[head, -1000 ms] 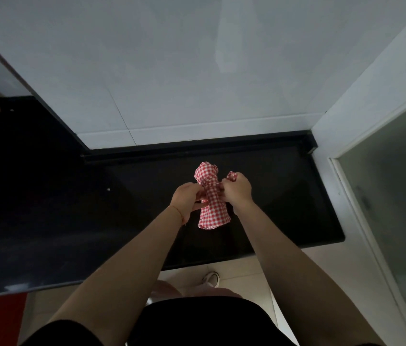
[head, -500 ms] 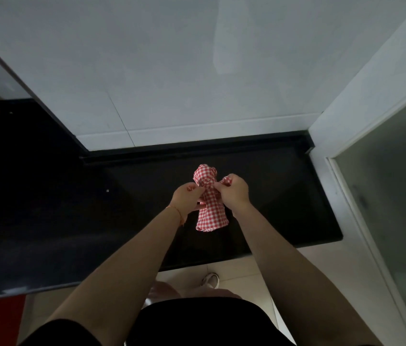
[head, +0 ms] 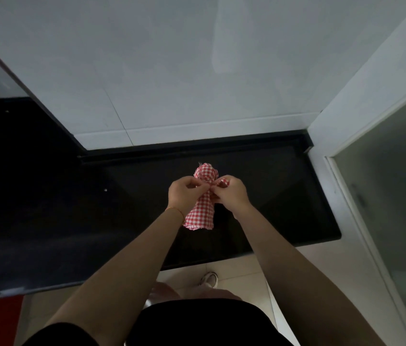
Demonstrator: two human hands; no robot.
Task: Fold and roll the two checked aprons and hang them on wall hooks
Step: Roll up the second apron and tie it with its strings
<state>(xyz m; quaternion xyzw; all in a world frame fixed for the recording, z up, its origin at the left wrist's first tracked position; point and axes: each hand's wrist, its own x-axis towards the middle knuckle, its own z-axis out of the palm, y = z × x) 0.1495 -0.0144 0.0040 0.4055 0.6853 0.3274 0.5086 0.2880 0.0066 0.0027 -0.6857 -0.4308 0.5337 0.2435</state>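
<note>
Hands, two of them, meet at the middle of the scene above the black glossy stone bench [head: 284, 196]. One rolled red-and-white checked cloth apron [head: 202, 211] is held upright between them, its far end puffed out in a rounded top and its near end flaring open over the bench. The left hand [head: 184, 194] has its fingers curled in a pinching grip at the narrow waist of the roll, and the right hand [head: 231, 194] pinches a strip of the same checked cloth there, a small loop of it showing just above its knuckles. One thin gold bracelet [head: 175, 210] circles the left wrist. One white shoe [head: 209, 279] shows on the pale floor near the bench edge.
</note>
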